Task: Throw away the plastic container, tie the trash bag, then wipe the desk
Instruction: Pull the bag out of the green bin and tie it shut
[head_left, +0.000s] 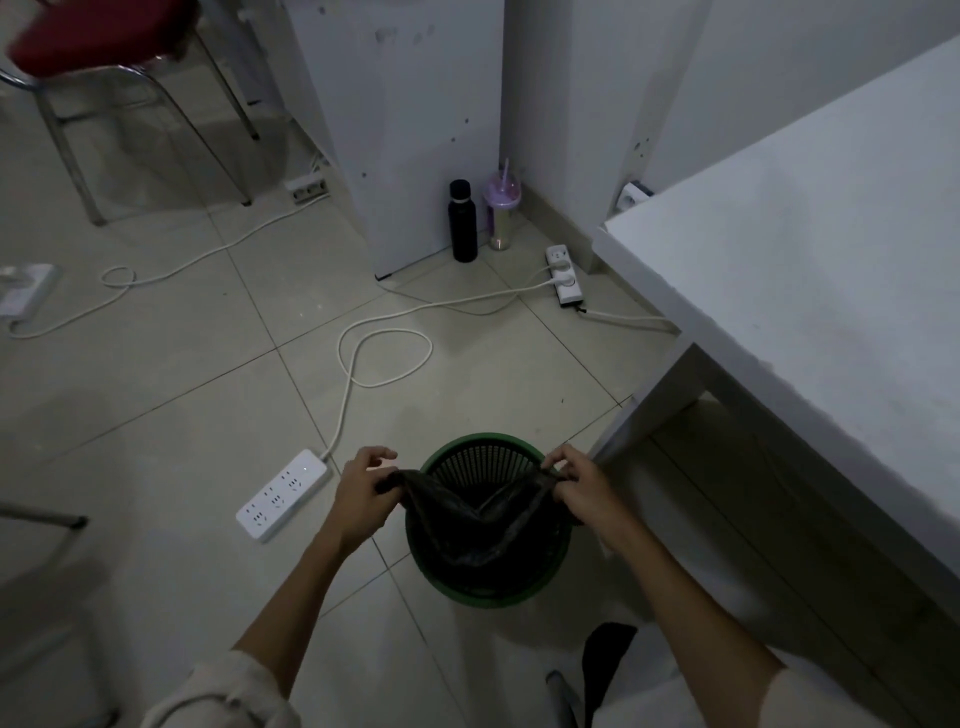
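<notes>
- Your left hand (363, 486), lower centre of the frame, is closed on the left edge of the black trash bag (470, 519), fingers curled and pinching the plastic.
- Your right hand (579, 488), just right of centre, is likewise closed, gripping the bag's right edge between thumb and fingers.
- The bag hangs between your two hands with its mouth pulled sideways; its lower part sits inside the green mesh bin (480, 460), which stands on the tiled floor at lower centre.
- The plastic container cannot be made out; the bag's contents are too dark to tell.
- The white desk (810, 291) fills the right side of the frame, its near leg just beside the bin.
- A white power strip (283, 493) lies on the floor left of your left hand.
- A black bottle (462, 221) and a purple tumbler (501, 208) stand side by side at upper centre.
- A red-seated chair (98, 31) occupies the upper left.
</notes>
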